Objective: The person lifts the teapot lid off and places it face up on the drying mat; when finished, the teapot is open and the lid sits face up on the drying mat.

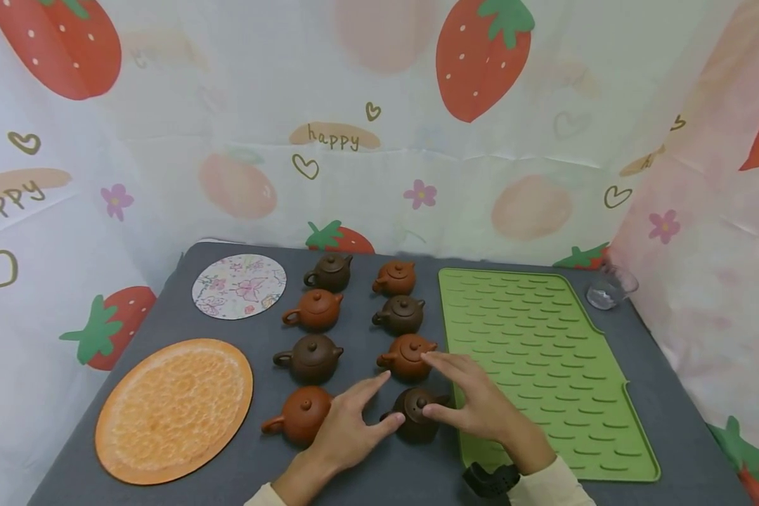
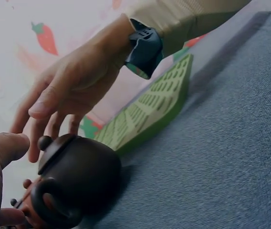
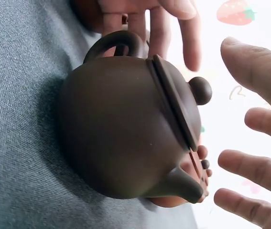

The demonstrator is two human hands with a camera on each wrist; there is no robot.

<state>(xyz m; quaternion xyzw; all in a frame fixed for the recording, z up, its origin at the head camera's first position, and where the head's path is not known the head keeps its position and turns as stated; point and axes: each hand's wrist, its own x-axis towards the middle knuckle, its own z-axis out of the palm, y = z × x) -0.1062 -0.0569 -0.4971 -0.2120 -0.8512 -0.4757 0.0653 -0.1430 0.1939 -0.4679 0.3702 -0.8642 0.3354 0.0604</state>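
A dark brown teapot [image 1: 417, 416] stands at the front of the right column of teapots, its lid on, handle to the left and spout to the right. On its handle side is my left hand [image 1: 349, 429], fingers spread. My right hand [image 1: 481, 404] hovers on the spout side, fingers apart. The right wrist view shows a gap between the right fingers and the dark teapot [image 3: 121, 124]; neither hand grips it. In the left wrist view the right hand [image 2: 73, 86] hangs loosely beyond the teapot [image 2: 82, 171]. A reddish teapot [image 1: 305, 414] is partly behind the left hand.
Several more brown and reddish teapots stand behind in two columns, among them a reddish one [image 1: 410, 357]. A green mat [image 1: 544, 365] lies right, a glass pitcher [image 1: 607, 289] at the back right. Left are an orange round mat [image 1: 173, 414] and a floral round mat [image 1: 239, 287].
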